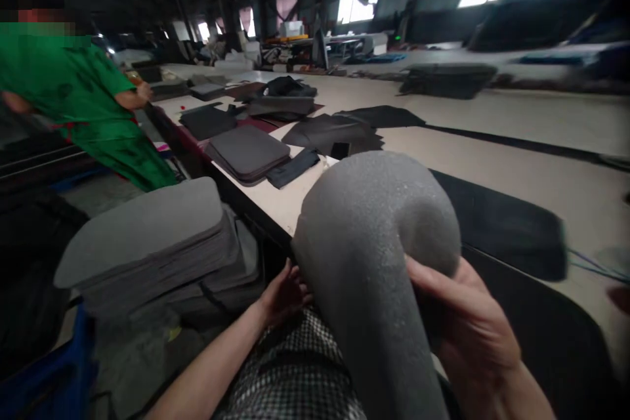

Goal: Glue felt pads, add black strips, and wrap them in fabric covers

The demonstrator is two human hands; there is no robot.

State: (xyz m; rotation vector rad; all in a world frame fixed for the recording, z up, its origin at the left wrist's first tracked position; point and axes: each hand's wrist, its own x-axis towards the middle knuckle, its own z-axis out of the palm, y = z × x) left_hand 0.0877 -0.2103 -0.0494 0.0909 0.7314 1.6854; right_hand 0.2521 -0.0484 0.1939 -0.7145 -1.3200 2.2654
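A grey felt-like mat [364,230] with rounded ends is bent over on itself in front of me. My right hand [472,315] grips it at its right side, the thumb in the fold and the other fingers mostly hidden behind. By the lower left edge of this mat is my left hand [288,295], thumb raised and fingers apart; whether the fingertips touch the mat I cannot tell. Under and beyond the right hand, black sheets [502,223] lie on the pale worktable [541,138].
To the left stands a tall stack of grey mats [147,230]. Along the table's left edge lie a smaller mat pile [249,152] and a dark folded piece [294,168]. Dark sheets [335,131] spread farther back. A person in green [93,92] stands at the far left.
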